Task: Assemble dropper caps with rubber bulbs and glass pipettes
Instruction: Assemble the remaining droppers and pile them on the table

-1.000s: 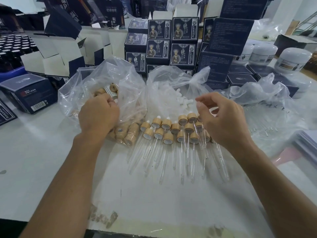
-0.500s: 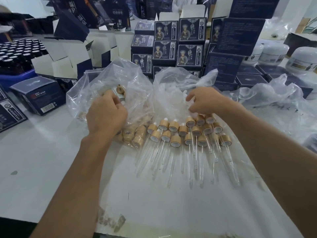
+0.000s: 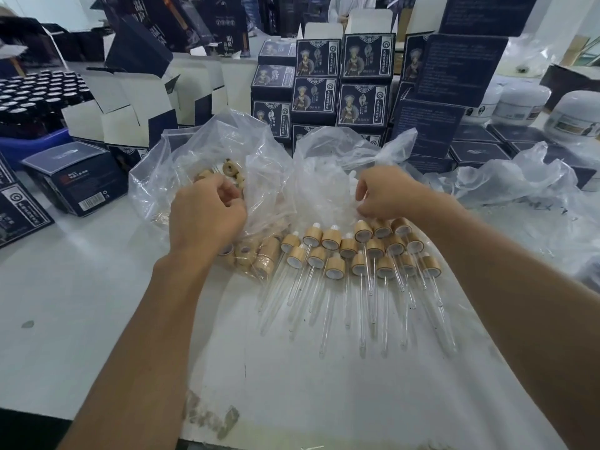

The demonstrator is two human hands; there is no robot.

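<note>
Some twenty finished bamboo-capped glass droppers lie at centre; left hand curls inside the ten-o'clock clear cap bag, right hand pinches into the twelve-o'clock bulb bag, contents unclear; plenty left.

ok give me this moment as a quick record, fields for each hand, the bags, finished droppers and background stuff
left hand: left hand, fingers curled at the mouth of the bag of wooden caps; what it holds cannot be told
right hand: right hand, fingers curled at the bag of white bulbs; any bulb in it is hidden
finished droppers: assembled droppers in rough rows on the white table, pipettes pointing toward the person
background: dark printed boxes, white jars
</note>
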